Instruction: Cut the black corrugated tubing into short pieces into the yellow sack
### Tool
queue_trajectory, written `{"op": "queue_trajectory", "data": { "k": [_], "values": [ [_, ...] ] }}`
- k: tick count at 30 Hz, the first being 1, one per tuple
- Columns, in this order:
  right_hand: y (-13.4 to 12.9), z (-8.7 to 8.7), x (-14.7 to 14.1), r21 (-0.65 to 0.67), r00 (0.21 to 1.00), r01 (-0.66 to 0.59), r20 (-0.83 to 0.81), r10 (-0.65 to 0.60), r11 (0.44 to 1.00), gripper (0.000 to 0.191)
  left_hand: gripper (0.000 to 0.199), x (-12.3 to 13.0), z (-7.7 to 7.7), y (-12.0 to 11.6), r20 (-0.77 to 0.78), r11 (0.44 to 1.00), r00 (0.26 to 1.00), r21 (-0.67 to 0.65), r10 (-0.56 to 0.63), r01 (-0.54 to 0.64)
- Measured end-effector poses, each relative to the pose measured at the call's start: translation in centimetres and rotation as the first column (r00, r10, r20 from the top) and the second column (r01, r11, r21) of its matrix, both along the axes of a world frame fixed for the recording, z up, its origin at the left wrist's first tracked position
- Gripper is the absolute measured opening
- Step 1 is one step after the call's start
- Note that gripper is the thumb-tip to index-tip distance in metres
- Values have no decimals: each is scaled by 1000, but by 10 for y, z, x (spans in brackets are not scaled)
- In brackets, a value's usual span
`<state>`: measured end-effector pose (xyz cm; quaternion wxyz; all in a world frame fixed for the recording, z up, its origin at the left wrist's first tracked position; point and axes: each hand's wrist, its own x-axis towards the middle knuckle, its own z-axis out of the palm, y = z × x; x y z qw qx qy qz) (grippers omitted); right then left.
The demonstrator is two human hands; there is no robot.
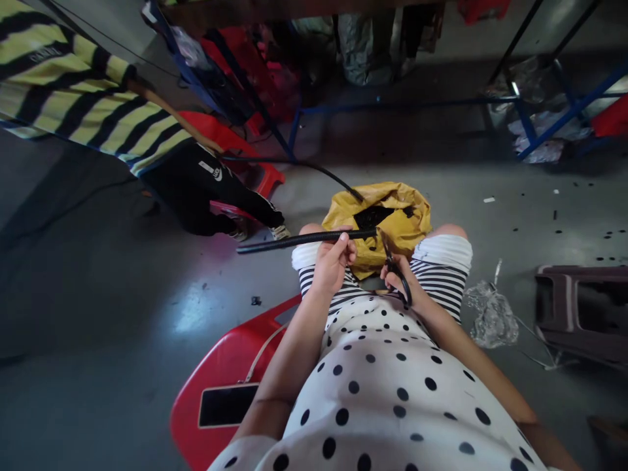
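Note:
Between the thumb and fingers of my left hand [336, 261] is a black ribbed tube [275, 245], lying nearly level across my knees. My right hand [400, 273] grips scissors with black handles [405, 288]. Their blades point up at the tube's right end; I cannot tell whether they touch it. Just beyond both hands, a yellow sack [387, 255] stands on the floor between my legs, with dark contents [373, 216] showing in its mouth.
A person in a striped shirt [98, 98] stands at left, a long black tube [314, 165] reaching from their hand to the sack. A red stool [216, 347] with a phone [226, 405] is by my left arm. Crumpled clear plastic [493, 320] and a brown stool [559, 307] lie right.

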<state>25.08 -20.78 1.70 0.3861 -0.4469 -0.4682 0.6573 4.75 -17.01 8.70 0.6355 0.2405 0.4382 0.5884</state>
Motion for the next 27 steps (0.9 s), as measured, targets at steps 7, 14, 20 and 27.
{"op": "queue_trajectory", "data": {
  "k": [7,14,20,27],
  "values": [
    [3,9,-14,-9,997,-55,58,55,998,68,45,4,-2,0,-46,997,997,-41,66,-67],
    [9,21,-16,32,994,-46,100,43,998,62,43,9,-9,-1,10,997,997,-36,70,-70],
    [13,26,-20,25,992,-47,119,44,999,65,43,16,-11,-1,22,993,995,-59,101,-99],
    [25,12,-23,-2,986,-8,164,8,1000,61,42,22,-15,8,-17,983,992,-131,125,-126]
  ]
}}
